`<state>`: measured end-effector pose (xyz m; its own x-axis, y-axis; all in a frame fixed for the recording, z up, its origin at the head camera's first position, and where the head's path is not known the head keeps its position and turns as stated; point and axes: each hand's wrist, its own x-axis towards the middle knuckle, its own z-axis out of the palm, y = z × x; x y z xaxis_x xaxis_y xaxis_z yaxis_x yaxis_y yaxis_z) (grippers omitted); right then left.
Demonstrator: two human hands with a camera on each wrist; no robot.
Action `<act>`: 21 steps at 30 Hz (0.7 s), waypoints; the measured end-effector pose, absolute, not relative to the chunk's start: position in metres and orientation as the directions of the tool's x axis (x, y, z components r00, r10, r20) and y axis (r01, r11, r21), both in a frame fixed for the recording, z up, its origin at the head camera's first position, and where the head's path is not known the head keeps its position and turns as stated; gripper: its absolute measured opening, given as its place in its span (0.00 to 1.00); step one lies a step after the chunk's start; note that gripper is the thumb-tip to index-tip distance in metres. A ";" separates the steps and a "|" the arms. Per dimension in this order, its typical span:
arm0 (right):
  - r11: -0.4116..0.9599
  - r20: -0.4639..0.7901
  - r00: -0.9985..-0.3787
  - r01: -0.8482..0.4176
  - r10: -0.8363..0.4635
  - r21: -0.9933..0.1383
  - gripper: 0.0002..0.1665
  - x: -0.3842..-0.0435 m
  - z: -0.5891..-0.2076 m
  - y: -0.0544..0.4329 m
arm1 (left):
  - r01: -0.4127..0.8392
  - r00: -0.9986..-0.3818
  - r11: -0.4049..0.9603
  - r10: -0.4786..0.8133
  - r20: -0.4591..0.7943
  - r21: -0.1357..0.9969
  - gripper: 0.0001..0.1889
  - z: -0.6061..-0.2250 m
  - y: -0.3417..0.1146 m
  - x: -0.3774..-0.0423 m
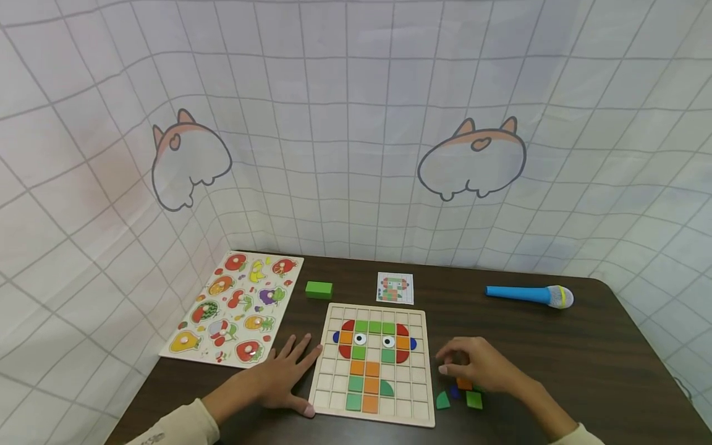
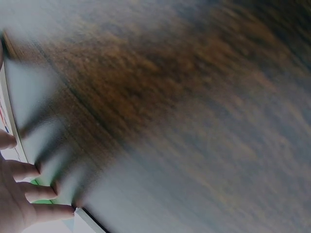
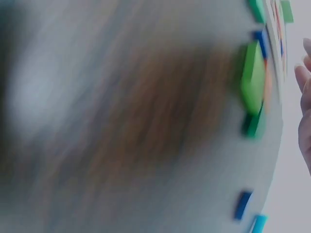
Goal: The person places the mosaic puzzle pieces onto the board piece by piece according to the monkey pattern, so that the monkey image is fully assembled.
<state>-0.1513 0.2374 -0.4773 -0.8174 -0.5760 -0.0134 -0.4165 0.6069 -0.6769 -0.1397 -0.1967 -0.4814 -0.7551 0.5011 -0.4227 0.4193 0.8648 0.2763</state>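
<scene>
A wooden grid board [image 1: 411, 395] carries coloured tiles arranged as a face with two round eye pieces [image 1: 360, 339], above a column of orange and green tiles. My left hand [image 1: 278, 374] lies with fingers spread along the board's left side, thumb at its near left corner. Over on the right, my right hand [image 1: 481, 364] hovers above loose pieces, fingers bent, thumb and forefinger apart, nothing visible between them. Below it are a green quarter-round [image 1: 442, 400], a blue piece [image 1: 455, 392], an orange tile [image 1: 464, 384] and a light green tile [image 1: 474, 400].
A picture card [image 1: 395, 288] lies beyond the board, showing a similar tile pattern. Left of the card sits a green block [image 1: 319, 290]. A fruit puzzle board [image 1: 189, 351] occupies the far left, and a blue toy microphone [image 1: 520, 294] the back right. Gridded cloth [image 1: 356, 136] walls the table's back.
</scene>
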 end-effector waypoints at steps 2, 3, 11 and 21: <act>0.619 -0.026 -0.826 -0.401 -0.564 -0.676 0.14 -0.150 -0.479 0.247 | 0.418 -0.755 0.865 0.501 -0.423 0.278 0.61 -0.481 -0.197 -0.140; 0.623 -0.033 -0.828 -0.394 -0.560 -0.676 0.15 -0.150 -0.480 0.251 | 0.418 -0.755 0.864 0.502 -0.422 0.280 0.61 -0.481 -0.197 -0.140; 0.626 -0.021 -0.816 -0.426 -0.577 -0.653 0.14 -0.143 -0.490 0.271 | 0.427 -0.754 0.856 0.516 -0.408 0.293 0.61 -0.483 -0.198 -0.140; 0.647 -0.028 -0.826 -0.419 -0.563 -0.638 0.12 -0.138 -0.493 0.280 | 0.429 -0.754 0.859 0.511 -0.412 0.280 0.61 -0.484 -0.199 -0.141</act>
